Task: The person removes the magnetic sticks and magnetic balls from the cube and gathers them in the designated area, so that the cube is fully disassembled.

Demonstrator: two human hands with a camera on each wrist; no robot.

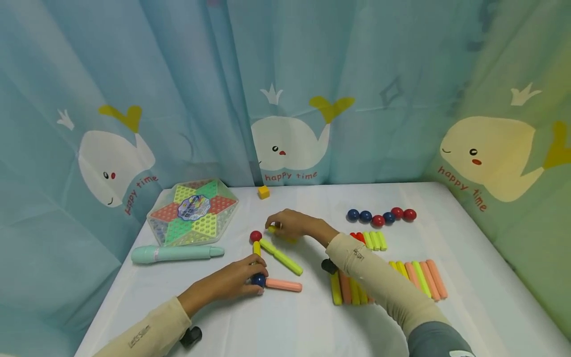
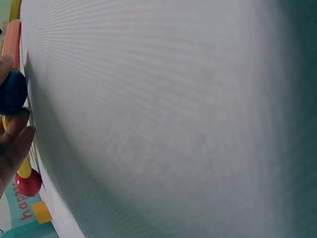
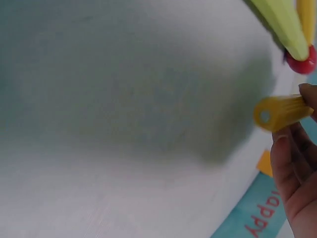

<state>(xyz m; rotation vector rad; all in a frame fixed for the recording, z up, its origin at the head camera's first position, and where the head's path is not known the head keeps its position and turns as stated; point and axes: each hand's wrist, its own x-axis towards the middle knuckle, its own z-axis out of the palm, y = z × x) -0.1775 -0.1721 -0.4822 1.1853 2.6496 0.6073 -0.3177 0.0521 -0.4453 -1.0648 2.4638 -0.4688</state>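
My left hand (image 1: 234, 280) holds a dark blue ball (image 2: 13, 92) and the yellow rod (image 1: 256, 248) beside it. That rod runs up to a red ball (image 1: 256, 236). From the blue ball an orange ribbed rod (image 1: 284, 285) reaches right, and a lime-green rod (image 1: 282, 258) slants down and right from the red ball. Between thumb and fingers my right hand (image 1: 291, 222) pinches another yellow rod (image 3: 283, 113); its end, with a pale round spot, faces the right wrist camera. This rod is just right of the red ball, apart from it.
Blue and red balls (image 1: 377, 221) sit at the back right. Short rods (image 1: 374, 241) and longer rods (image 1: 428, 278) lie in rows nearer, partly behind my right sleeve. At left are a star-patterned game board (image 1: 216, 224) and a mint-green stick (image 1: 178, 253). A yellow cube (image 1: 263, 192) stands at the back.
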